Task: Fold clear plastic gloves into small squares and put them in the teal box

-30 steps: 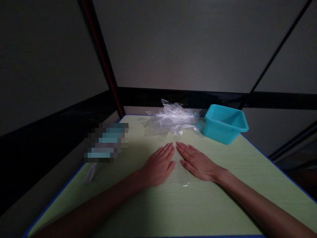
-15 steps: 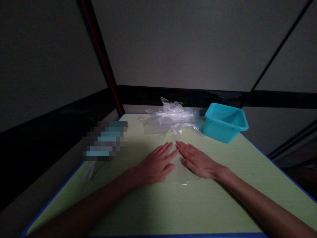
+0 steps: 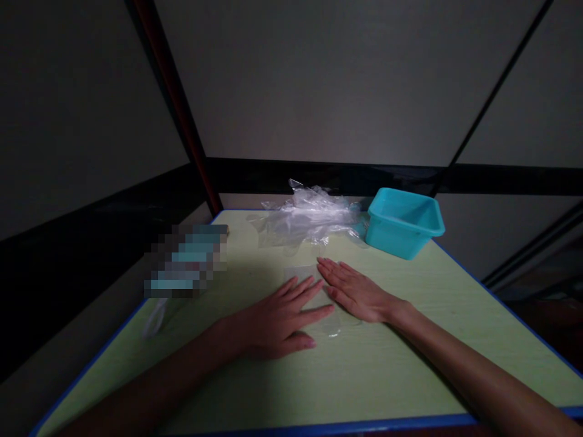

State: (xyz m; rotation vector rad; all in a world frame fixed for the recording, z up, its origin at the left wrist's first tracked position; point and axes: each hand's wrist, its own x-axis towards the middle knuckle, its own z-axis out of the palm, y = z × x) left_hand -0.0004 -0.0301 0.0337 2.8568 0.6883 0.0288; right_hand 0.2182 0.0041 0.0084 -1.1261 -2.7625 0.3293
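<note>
A flat clear plastic piece (image 3: 304,274), hard to make out, lies on the green table (image 3: 373,370) under both hands. My left hand (image 3: 277,318) rests flat on its near left part, fingers spread and stretched toward the right. My right hand (image 3: 353,290) lies flat on its right side, fingers straight and together, pointing up-left. Neither hand grips anything.
A heap of crumpled clear plastic (image 3: 307,218) lies at the table's far edge. A turquoise tub (image 3: 403,221) stands to its right. A blurred-out object (image 3: 186,261) sits at the left edge, with a white loop (image 3: 155,318) nearer me. A dark red pole (image 3: 175,106) rises behind.
My left hand has slid back toward me and turned its fingers to the right, uncovering the far part of the clear piece. The right hand has stayed nearly still.
</note>
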